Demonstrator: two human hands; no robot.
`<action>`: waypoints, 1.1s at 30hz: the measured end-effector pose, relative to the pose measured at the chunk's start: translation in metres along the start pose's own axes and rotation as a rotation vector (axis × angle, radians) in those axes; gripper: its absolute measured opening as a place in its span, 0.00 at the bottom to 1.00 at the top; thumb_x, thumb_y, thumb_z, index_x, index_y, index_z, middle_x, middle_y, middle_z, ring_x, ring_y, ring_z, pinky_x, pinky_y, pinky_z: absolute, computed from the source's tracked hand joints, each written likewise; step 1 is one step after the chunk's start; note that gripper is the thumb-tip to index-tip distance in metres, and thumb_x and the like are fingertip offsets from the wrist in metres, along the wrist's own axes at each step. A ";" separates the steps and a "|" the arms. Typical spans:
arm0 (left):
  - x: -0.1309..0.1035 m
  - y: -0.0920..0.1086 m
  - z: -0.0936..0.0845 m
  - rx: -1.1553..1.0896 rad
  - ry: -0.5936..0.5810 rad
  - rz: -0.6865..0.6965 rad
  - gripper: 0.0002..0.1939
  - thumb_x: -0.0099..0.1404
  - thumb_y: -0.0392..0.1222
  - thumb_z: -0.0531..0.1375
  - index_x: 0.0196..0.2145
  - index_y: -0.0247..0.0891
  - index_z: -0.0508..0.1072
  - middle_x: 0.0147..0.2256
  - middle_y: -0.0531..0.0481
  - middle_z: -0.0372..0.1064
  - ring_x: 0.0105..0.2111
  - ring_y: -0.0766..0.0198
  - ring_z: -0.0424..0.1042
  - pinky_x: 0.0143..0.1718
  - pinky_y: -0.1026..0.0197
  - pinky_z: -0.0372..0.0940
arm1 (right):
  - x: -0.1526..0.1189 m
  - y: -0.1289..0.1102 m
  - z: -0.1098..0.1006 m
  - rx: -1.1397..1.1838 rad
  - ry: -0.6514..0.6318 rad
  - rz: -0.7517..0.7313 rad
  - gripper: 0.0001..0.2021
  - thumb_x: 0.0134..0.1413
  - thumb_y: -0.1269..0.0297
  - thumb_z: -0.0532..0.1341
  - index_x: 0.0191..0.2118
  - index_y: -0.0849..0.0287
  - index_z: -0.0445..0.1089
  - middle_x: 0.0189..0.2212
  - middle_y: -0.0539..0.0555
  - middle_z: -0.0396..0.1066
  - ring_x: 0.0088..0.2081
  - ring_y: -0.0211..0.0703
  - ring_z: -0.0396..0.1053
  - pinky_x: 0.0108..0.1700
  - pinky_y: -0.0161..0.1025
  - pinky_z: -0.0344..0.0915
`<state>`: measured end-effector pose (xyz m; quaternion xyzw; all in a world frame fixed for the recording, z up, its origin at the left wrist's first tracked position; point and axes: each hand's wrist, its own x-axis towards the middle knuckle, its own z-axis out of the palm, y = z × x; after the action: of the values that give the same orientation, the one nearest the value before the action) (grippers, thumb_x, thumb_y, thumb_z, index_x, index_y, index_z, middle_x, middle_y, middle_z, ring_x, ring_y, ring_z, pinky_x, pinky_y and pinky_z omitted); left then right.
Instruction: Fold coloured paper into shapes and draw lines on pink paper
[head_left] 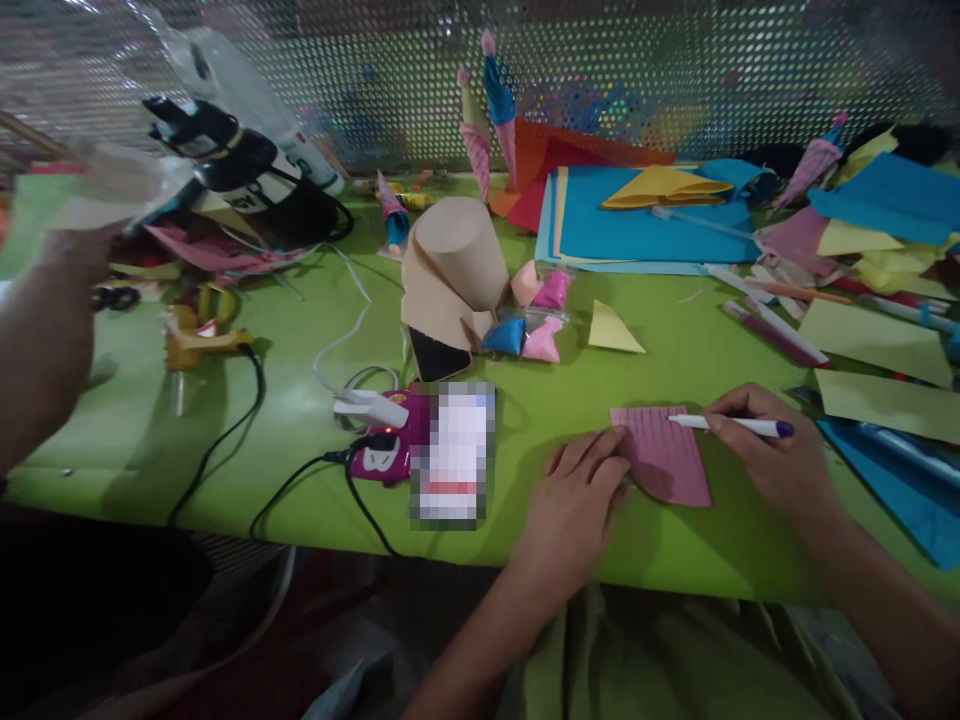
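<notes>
A small pink piece of paper [667, 465] with dark drawn lines across its upper part lies on the green table [555, 545]. My left hand [581, 490] rests at its left edge, fingers stretched out and their tips touching the paper. In my right hand [772, 450] is a white marker [739, 426] with a purple end, held between thumb and fingers. Its tip is at the paper's upper right, over the lines. Left of my left hand lies a phone [454, 455] with a blurred screen.
A co-worker's arm [45, 340] reaches in from the left. A glue gun [199, 340], a purple power strip [375, 455] with cords, a brown paper roll [461, 250] and small clay packets [544, 340] stand leftward. Blue paper sheets [637, 235] lie behind; pens [780, 330] and paper scraps lie right.
</notes>
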<state>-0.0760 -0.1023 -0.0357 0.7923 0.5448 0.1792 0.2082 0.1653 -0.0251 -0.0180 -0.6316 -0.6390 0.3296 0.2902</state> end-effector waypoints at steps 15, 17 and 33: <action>-0.001 0.000 -0.002 0.012 -0.009 0.015 0.12 0.75 0.38 0.53 0.53 0.41 0.71 0.66 0.49 0.64 0.64 0.51 0.63 0.59 0.43 0.64 | 0.002 0.003 -0.009 -0.025 0.087 0.112 0.07 0.57 0.58 0.64 0.30 0.53 0.71 0.24 0.48 0.67 0.27 0.41 0.61 0.27 0.39 0.52; -0.003 -0.001 -0.002 0.019 0.007 0.045 0.13 0.75 0.38 0.53 0.54 0.40 0.71 0.66 0.48 0.64 0.64 0.51 0.63 0.61 0.42 0.63 | 0.002 0.005 -0.009 -0.020 0.087 0.101 0.07 0.57 0.58 0.64 0.30 0.53 0.71 0.23 0.48 0.67 0.27 0.41 0.61 0.28 0.40 0.52; -0.010 0.002 0.003 0.072 0.034 0.113 0.19 0.76 0.40 0.53 0.61 0.40 0.68 0.63 0.48 0.68 0.64 0.55 0.64 0.63 0.46 0.60 | 0.002 0.011 -0.005 0.060 0.152 0.029 0.07 0.55 0.57 0.66 0.30 0.53 0.73 0.24 0.50 0.69 0.27 0.43 0.63 0.27 0.40 0.54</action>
<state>-0.0767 -0.1127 -0.0380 0.8255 0.5089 0.1845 0.1600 0.1761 -0.0229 -0.0238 -0.6548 -0.5959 0.3039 0.3518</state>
